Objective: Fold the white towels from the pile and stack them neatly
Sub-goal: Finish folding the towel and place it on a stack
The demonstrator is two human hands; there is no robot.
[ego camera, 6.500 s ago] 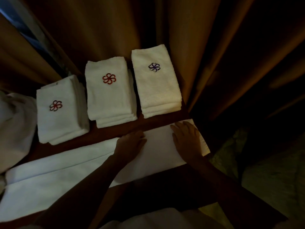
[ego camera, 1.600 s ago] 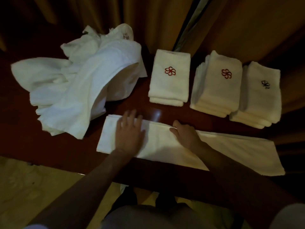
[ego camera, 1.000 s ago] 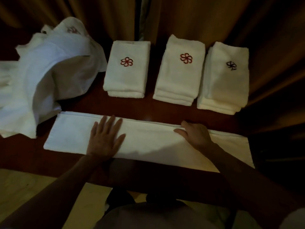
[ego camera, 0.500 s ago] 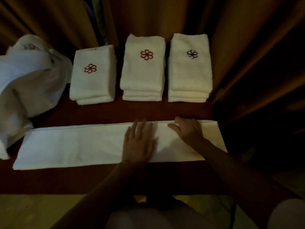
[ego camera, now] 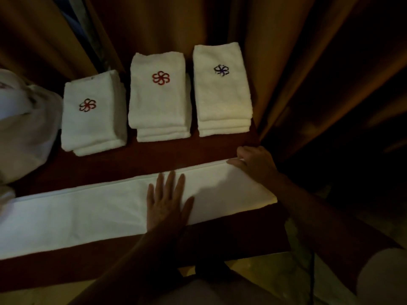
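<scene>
Dark reddish-brown table (ego camera: 176,157), tan curtains (ego camera: 286,62) behind, dim light. Long folded towel (ego camera: 88,208) lies along the near edge — left hand (ego camera: 167,205) flat on it, fingers straight; right hand (ego camera: 257,164) at its far right corner, grasp unclear. Three folded stacks (ego camera: 158,95) behind. Unfolded pile (ego camera: 24,124) cut off at left.

Hotel-style room, dimly lit

Heavy tan curtains (ego camera: 275,62) hang behind a dark red wooden table (ego camera: 143,161) bearing white towel stacks (ego camera: 158,106) embroidered with matching flower logos (ego camera: 161,77).
</scene>
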